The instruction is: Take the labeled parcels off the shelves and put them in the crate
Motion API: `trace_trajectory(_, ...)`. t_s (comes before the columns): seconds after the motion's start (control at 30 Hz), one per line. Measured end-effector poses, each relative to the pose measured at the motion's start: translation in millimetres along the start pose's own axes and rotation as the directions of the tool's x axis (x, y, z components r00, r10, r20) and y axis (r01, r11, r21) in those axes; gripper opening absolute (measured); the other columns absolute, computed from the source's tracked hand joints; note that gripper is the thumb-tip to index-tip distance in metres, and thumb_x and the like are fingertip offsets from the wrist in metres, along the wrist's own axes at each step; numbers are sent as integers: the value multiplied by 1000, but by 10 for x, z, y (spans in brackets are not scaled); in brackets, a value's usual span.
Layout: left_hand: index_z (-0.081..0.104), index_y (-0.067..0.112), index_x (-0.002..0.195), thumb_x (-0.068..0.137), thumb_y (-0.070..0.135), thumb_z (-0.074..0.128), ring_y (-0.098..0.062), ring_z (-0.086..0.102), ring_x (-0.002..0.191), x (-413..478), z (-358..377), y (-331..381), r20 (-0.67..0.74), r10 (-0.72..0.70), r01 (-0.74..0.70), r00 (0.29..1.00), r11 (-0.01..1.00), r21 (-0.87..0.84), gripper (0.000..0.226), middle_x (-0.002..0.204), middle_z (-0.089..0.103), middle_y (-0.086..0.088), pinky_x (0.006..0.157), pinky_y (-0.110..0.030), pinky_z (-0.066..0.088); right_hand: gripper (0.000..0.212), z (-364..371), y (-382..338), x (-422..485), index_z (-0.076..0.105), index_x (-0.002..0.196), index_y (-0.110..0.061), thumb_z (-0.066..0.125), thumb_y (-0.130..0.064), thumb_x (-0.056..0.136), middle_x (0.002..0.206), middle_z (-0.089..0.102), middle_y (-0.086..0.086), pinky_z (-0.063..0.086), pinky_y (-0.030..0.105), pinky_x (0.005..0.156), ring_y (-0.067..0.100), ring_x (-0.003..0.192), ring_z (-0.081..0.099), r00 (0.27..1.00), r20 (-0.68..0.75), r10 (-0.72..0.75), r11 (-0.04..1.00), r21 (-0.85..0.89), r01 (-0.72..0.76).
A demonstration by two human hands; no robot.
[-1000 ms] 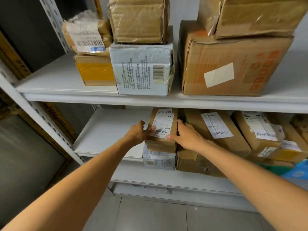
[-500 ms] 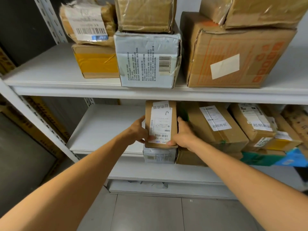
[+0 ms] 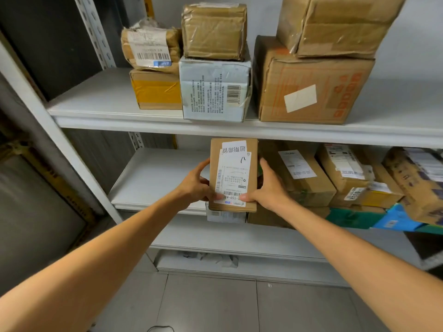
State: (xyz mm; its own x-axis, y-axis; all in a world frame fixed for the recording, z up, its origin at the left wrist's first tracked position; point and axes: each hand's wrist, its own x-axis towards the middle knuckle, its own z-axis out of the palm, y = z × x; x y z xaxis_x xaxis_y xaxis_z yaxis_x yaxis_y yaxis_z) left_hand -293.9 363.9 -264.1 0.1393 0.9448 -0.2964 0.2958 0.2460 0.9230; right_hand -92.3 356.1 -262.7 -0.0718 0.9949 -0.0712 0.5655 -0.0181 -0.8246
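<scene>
The white metal shelves (image 3: 115, 109) filled most of the view, and their right side ran off the edge. Grey floor tiles (image 3: 211, 305) lay below.

On the upper shelf sat a big brown cardboard box (image 3: 311, 92) with orange print and a plain white sticker. Another brown box (image 3: 335, 27) rested on top of it, shiny with tape, and its top was cut off. Next to them stood a white box (image 3: 215, 89) with small print and a barcode. A crinkly taped parcel (image 3: 214, 32) sat on it. Further left, a box with yellow tape (image 3: 155, 89) held up a crumpled parcel (image 3: 151, 47) with a barcode label.

On the lower shelf, brown labeled parcels (image 3: 302, 173) lay packed together on the right. The one at the far right (image 3: 412, 185) was blurry and partly cut off; it looked like printed cardboard. A green box (image 3: 352, 216) and a blue box (image 3: 395, 219) peeked out underneath them.

The held parcel (image 3: 233, 174) was a small, flat brown box. It stood upright at the front edge of the lower shelf, with its white label facing the camera. It hid most of a small white box (image 3: 225, 215) beneath it.

The left hand (image 3: 195, 185) gripped the parcel's left side. The right hand (image 3: 268, 188) gripped its right side. Both thumbs pressed on the label near the bottom, and the other fingers were hidden behind the parcel.
</scene>
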Motion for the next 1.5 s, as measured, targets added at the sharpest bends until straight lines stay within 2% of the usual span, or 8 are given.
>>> trace_trajectory(0.57, 23, 33, 151, 66, -16, 76, -23, 73, 80, -218, 1415, 658, 162, 178, -172, 971, 984, -48, 112, 81, 75, -4, 61, -37, 60, 98, -1447, 499, -805, 37, 142, -18, 88, -2, 59, 127, 56, -6, 49, 36, 94, 17, 121, 50, 983, -180, -24, 1000, -18, 21)
trace_trajectory(0.7, 19, 33, 152, 67, -15, 76, -24, 72, 85, -160, 2190, 930, 285, 184, -184, 941, 983, -25, 113, 92, 74, -6, 62, -36, 60, 89, -2008, 878, -1176, 42, 135, -18, 87, -1, 61, 112, 55, -11, 40, 10, 69, 7, 105, 49, 951, -308, 30, 999, -16, -37)
trace_trajectory(0.87, 21, 31, 151, 68, -15, 75, -29, 62, 110, -214, 3476, 1328, 456, 244, -282, 856, 959, 16, 109, 123, 64, -7, 80, -51, 57, 95, -2888, 1455, -1880, 41, 139, -21, 89, -4, 59, 123, 61, -2, 44, 26, 86, 12, 106, 54, 871, -473, 134, 988, 1, -152)
trace_trajectory(1.0, 29, 25, 149, 67, -20, 71, -30, 64, 99, -369, 4702, 1596, 644, 291, -358, 708, 933, -28, 102, 121, 64, -15, 55, -37, 57, 115, -3570, 1944, -2704, 21, 152, -26, 88, -6, 61, 130, 55, -6, 41, 23, 90, 13, 116, 52, 746, -622, 239, 965, 64, -256)
trace_trajectory(1.13, 26, 30, 150, 65, -11, 79, -26, 65, 97, -666, 5829, 1783, 772, 268, -436, 576, 900, 13, 109, 115, 66, -12, 62, -37, 57, 120, -4035, 2333, -3529, 12, 155, -25, 87, -5, 63, 135, 55, 2, 45, 37, 102, 22, 122, 54, 592, -735, 332, 927, 138, -349)
trace_trajectory(1.33, 29, 34, 148, 61, -4, 83, -22, 55, 119, -1345, 7401, 1866, 941, 194, -537, 277, 843, -16, 109, 122, 59, 8, 74, -36, 60, 108, -4434, 2765, -4775, 14, 154, -27, 81, -7, 73, 119, 58, 2, 55, 41, 82, 23, 105, 59, 257, -854, 452, 819, 283, -500)
trace_trajectory(1.43, 32, 33, 146, 63, -6, 83, 0, 61, 88, -1811, 8095, 1856, 986, 137, -569, 92, 820, -60, 105, 92, 55, 24, 50, -14, 53, 109, -4492, 2932, -5377, 12, 154, -28, 78, 1, 72, 104, 58, 1, 58, 44, 78, 24, 93, 61, 39, -859, 510, 742, 417, -525)
trace_trajectory(1.5, 28, 35, 148, 62, -10, 82, 2, 64, 67, -2154, 8504, 1813, 996, 77, -590, -36, 803, -83, 111, 83, 61, 21, 46, -18, 52, 112, -4455, 3018, -5779, 15, 154, -28, 80, 3, 69, 96, 60, -1, 58, 43, 79, 24, 90, 64, -111, -848, 518, 695, 493, -524)
